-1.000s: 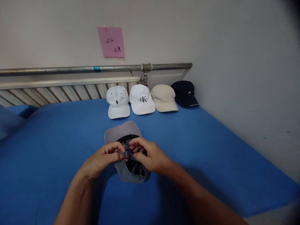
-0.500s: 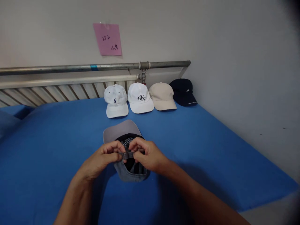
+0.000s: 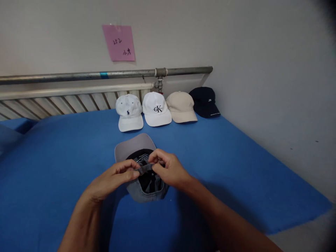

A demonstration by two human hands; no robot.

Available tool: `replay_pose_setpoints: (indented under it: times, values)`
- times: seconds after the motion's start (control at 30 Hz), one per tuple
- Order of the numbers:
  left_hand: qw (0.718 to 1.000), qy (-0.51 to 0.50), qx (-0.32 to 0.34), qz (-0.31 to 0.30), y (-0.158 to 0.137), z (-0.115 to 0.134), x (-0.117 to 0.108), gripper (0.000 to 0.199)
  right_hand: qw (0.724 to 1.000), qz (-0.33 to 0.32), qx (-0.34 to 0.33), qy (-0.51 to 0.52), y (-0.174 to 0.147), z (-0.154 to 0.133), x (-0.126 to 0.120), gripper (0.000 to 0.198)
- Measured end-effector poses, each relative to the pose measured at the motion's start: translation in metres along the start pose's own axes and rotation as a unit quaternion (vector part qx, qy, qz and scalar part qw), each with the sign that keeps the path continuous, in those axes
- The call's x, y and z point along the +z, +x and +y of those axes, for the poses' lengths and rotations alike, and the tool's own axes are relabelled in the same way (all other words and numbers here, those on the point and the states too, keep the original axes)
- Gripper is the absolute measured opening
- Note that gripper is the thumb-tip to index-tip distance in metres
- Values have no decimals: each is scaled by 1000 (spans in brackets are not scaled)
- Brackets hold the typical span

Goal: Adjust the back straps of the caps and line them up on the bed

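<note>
A grey baseball cap [image 3: 147, 197] lies upside down on the blue surface, its brim pointing away and to the left, its dark inside showing. Across its back opening runs a grey adjustment strap [image 3: 145, 169]. My left hand [image 3: 115, 176] pinches the strap's left part between thumb and fingers, near the buckle. On the strap's right part, the thumb and fingers of my right hand [image 3: 169, 168] are closed. The fingertips partly hide the strap ends and the buckle.
Behind stand a pale cap [image 3: 129, 110], a white cap [image 3: 156, 108], a beige cap [image 3: 181, 106] and a black cap [image 3: 204, 101] in a row on the blue sheet [image 3: 65, 157]. A radiator [image 3: 55, 105] and metal pipe [image 3: 78, 77] run along the wall.
My right hand has shifted slightly up and right along the strap, away from my left hand. More of the strap shows between the two hands. The cap lies nearly as before.
</note>
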State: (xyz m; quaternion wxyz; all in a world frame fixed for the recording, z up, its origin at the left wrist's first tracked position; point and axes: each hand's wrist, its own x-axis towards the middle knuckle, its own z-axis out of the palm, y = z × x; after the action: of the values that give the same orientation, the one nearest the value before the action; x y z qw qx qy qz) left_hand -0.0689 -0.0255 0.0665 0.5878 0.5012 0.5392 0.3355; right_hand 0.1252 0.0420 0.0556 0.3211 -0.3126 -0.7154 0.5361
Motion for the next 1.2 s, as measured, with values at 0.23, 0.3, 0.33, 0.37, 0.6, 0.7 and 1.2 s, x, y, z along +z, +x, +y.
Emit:
replay_pose_setpoints:
  times: [0.23,0.3,0.33,0.37,0.6,0.7,1.2]
  values:
    - [1000,-20,9,-8,-2,-2,0,21,994,-77,44,65,-1,-5,-10,15]
    - [1000,-18,17,-3,-2,-3,-1,20,989,-98,62,93,-1,-8,-14,17]
    - [1000,-18,19,3,-3,-3,-2,19,987,-102,64,105,0,-9,-17,18]
    - [1000,-20,19,12,-3,-4,-2,19,986,-102,64,116,0,-11,-19,18]
    - [999,6,39,27,-6,-1,-5,18,981,-87,52,163,2,-9,-26,11]
    - [996,64,68,-7,-10,4,-11,14,986,-78,26,145,1,-8,-27,12]
    - [990,117,70,-23,-22,-2,-29,18,978,-3,26,205,1,-12,-37,13]
